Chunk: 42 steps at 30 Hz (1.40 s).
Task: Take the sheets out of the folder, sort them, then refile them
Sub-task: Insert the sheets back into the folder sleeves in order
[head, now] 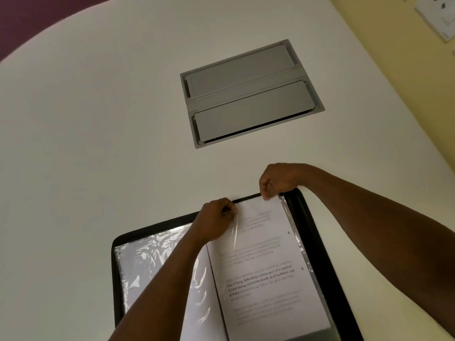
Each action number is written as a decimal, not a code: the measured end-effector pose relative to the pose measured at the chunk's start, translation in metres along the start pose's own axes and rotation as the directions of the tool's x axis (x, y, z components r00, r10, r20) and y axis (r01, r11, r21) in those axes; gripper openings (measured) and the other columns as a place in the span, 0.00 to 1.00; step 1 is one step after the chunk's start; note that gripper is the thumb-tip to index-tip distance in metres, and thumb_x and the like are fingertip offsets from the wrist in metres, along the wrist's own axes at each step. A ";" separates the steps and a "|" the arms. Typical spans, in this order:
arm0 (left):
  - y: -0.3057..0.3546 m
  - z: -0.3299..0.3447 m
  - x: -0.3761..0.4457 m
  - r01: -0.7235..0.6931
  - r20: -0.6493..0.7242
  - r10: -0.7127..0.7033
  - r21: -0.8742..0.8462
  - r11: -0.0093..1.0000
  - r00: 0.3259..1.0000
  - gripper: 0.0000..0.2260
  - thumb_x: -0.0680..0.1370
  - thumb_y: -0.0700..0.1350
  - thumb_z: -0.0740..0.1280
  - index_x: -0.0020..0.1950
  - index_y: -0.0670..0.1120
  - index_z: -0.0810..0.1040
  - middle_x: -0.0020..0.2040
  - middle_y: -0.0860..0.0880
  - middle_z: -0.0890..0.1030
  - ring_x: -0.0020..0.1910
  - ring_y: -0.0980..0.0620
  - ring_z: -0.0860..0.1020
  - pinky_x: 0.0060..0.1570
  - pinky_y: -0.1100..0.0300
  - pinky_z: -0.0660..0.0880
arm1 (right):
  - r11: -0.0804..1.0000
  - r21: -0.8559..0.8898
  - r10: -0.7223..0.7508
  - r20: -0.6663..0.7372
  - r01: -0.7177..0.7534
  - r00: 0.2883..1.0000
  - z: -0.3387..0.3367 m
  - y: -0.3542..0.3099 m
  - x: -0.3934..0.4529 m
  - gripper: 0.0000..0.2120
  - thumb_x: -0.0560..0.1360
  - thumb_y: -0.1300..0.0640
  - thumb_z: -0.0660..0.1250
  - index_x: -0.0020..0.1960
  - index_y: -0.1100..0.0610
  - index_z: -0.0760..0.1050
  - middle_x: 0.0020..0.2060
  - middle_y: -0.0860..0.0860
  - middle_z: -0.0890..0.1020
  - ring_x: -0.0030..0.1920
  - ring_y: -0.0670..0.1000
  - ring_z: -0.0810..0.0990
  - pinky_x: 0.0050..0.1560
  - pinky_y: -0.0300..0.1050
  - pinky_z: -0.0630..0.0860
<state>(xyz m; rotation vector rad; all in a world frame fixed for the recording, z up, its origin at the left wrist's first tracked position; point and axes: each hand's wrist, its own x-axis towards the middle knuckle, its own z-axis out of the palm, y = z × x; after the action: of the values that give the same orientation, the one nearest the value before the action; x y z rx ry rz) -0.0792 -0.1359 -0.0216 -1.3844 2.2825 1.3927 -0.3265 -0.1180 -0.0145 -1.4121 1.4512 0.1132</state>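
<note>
Folder: cut off at 6 o'clock.
Sheet text: mostly blurred.
Wall socket: cropped at 1 o'clock.

A grey cable hatch with 2 closed flaps sits flush in the white tabletop; a wall socket lies beyond its far-right side.

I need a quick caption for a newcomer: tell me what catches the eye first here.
Both hands, left and right, pinch the top edge of a printed sheet in a clear sleeve of the open black folder at bottom centre. Beyond it, a grey double-flap hatch sits in the white table.
</note>
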 end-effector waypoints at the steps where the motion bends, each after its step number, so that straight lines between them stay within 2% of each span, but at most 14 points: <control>1: 0.001 0.000 0.000 -0.015 0.007 0.015 -0.006 1.000 1.000 0.06 0.79 0.41 0.64 0.47 0.50 0.79 0.44 0.53 0.83 0.44 0.55 0.80 0.44 0.67 0.74 | 0.999 -0.046 0.017 0.081 -0.013 0.997 -0.002 -0.001 -0.001 0.02 0.73 0.56 0.73 0.45 0.52 0.82 0.36 0.39 0.78 0.39 0.39 0.75 0.38 0.30 0.68; 5: 0.001 0.003 0.001 -0.039 0.002 0.039 -0.002 0.999 0.999 0.05 0.80 0.42 0.64 0.47 0.51 0.78 0.44 0.52 0.83 0.43 0.56 0.79 0.43 0.68 0.72 | 0.991 -0.124 0.074 0.220 -0.048 0.973 -0.006 -0.005 -0.001 0.11 0.74 0.55 0.72 0.55 0.56 0.82 0.41 0.40 0.78 0.48 0.42 0.74 0.48 0.34 0.69; 10: 0.000 0.008 0.001 -0.033 -0.032 0.034 0.010 0.999 0.999 0.05 0.80 0.43 0.64 0.47 0.51 0.78 0.45 0.54 0.82 0.43 0.60 0.78 0.42 0.70 0.69 | 0.971 -0.222 0.159 0.318 -0.089 0.935 -0.003 -0.011 0.000 0.12 0.76 0.53 0.69 0.59 0.54 0.81 0.54 0.49 0.81 0.53 0.46 0.76 0.59 0.42 0.73; 11: 0.000 0.009 0.001 -0.030 -0.041 0.031 0.014 0.999 0.999 0.05 0.80 0.43 0.64 0.47 0.51 0.78 0.45 0.55 0.82 0.43 0.60 0.78 0.42 0.70 0.69 | 0.977 -0.169 0.174 0.285 -0.130 0.942 -0.001 -0.009 0.001 0.11 0.77 0.53 0.68 0.58 0.54 0.81 0.56 0.51 0.81 0.53 0.48 0.77 0.58 0.44 0.75; 13: 0.001 0.011 0.001 -0.022 -0.064 0.023 0.014 1.000 0.998 0.04 0.80 0.43 0.64 0.48 0.50 0.79 0.44 0.56 0.81 0.43 0.60 0.77 0.41 0.72 0.68 | 0.964 0.125 0.209 0.180 -0.233 0.961 0.003 -0.006 -0.004 0.09 0.78 0.51 0.66 0.55 0.54 0.79 0.55 0.53 0.81 0.49 0.50 0.79 0.52 0.45 0.79; 15: 0.000 0.014 0.000 -0.018 -0.096 0.019 0.005 1.000 0.995 0.04 0.80 0.44 0.65 0.49 0.49 0.79 0.44 0.56 0.81 0.42 0.60 0.77 0.40 0.74 0.67 | 0.880 0.412 0.227 0.078 -0.239 0.971 0.008 -0.002 -0.016 0.16 0.79 0.44 0.63 0.56 0.56 0.74 0.50 0.56 0.82 0.44 0.51 0.81 0.46 0.44 0.80; 19: 0.000 0.021 -0.008 -0.034 -0.211 0.029 -0.022 0.999 0.977 0.03 0.79 0.43 0.66 0.50 0.47 0.80 0.43 0.53 0.82 0.41 0.57 0.78 0.42 0.68 0.72 | 0.866 0.479 0.247 -0.164 -0.142 0.955 0.031 0.010 -0.042 0.21 0.73 0.39 0.69 0.53 0.56 0.74 0.43 0.54 0.85 0.38 0.48 0.82 0.39 0.40 0.77; 22: 0.001 0.026 -0.021 -0.058 -0.316 0.047 -0.026 0.998 0.948 0.11 0.78 0.44 0.67 0.60 0.46 0.77 0.50 0.55 0.78 0.45 0.59 0.76 0.48 0.65 0.74 | 0.827 0.559 0.288 -0.313 -0.070 0.905 0.055 0.021 -0.055 0.17 0.71 0.47 0.75 0.49 0.58 0.75 0.39 0.54 0.85 0.34 0.47 0.81 0.34 0.38 0.74; 24: 0.002 0.028 -0.034 -0.086 -0.352 0.067 -0.039 0.996 0.934 0.18 0.78 0.45 0.67 0.68 0.47 0.72 0.58 0.57 0.72 0.52 0.60 0.74 0.53 0.65 0.71 | 0.814 0.581 0.339 -0.438 -0.026 0.833 0.072 0.027 -0.061 0.13 0.71 0.50 0.75 0.47 0.58 0.76 0.36 0.51 0.84 0.35 0.49 0.82 0.34 0.39 0.75; 28: -0.005 0.034 -0.061 -0.108 -0.392 0.111 0.028 0.994 0.913 0.21 0.78 0.45 0.67 0.71 0.47 0.68 0.66 0.54 0.71 0.63 0.55 0.71 0.59 0.61 0.68 | 0.868 0.494 0.427 -0.699 -0.044 0.574 0.106 0.031 -0.073 0.06 0.75 0.52 0.70 0.43 0.52 0.75 0.32 0.46 0.80 0.37 0.50 0.80 0.41 0.46 0.78; 31: -0.020 0.040 -0.082 -0.057 -0.405 0.082 0.075 0.996 0.911 0.21 0.78 0.47 0.67 0.70 0.47 0.69 0.70 0.49 0.72 0.68 0.49 0.70 0.66 0.54 0.70 | 0.946 0.321 0.299 -0.836 -0.031 0.460 0.137 0.027 -0.083 0.04 0.76 0.54 0.67 0.43 0.53 0.76 0.34 0.47 0.80 0.36 0.50 0.78 0.38 0.49 0.78; 34: -0.038 0.047 -0.110 0.007 -0.439 0.027 0.077 0.997 0.898 0.19 0.78 0.47 0.67 0.69 0.47 0.71 0.69 0.49 0.73 0.67 0.49 0.71 0.66 0.52 0.71 | 0.992 0.117 0.123 -0.887 -0.042 0.444 0.170 0.021 -0.092 0.03 0.75 0.55 0.69 0.46 0.55 0.78 0.39 0.49 0.80 0.41 0.53 0.77 0.40 0.51 0.77; 37: -0.063 0.055 -0.140 0.070 -0.488 -0.018 0.089 0.994 0.873 0.19 0.78 0.46 0.67 0.68 0.45 0.73 0.68 0.48 0.74 0.67 0.47 0.72 0.66 0.51 0.70 | 0.999 -0.035 -0.017 -0.896 -0.032 0.443 0.203 0.019 -0.095 0.10 0.73 0.56 0.73 0.53 0.58 0.80 0.49 0.52 0.82 0.49 0.55 0.80 0.47 0.52 0.79; 42: -0.100 0.070 -0.189 0.178 -0.533 -0.076 0.143 0.974 0.843 0.20 0.78 0.46 0.67 0.69 0.43 0.73 0.69 0.45 0.74 0.68 0.45 0.71 0.67 0.52 0.68 | 0.995 -0.095 -0.072 -0.858 -0.021 0.508 0.245 0.012 -0.095 0.18 0.73 0.53 0.73 0.61 0.57 0.78 0.63 0.54 0.78 0.63 0.55 0.76 0.60 0.53 0.75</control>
<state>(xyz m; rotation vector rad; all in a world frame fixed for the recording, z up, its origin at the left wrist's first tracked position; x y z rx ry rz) 0.0813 0.0221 -0.0266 -2.0006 2.4776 0.7922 -0.2166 0.1158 -0.0619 -1.6545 2.2595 -0.6721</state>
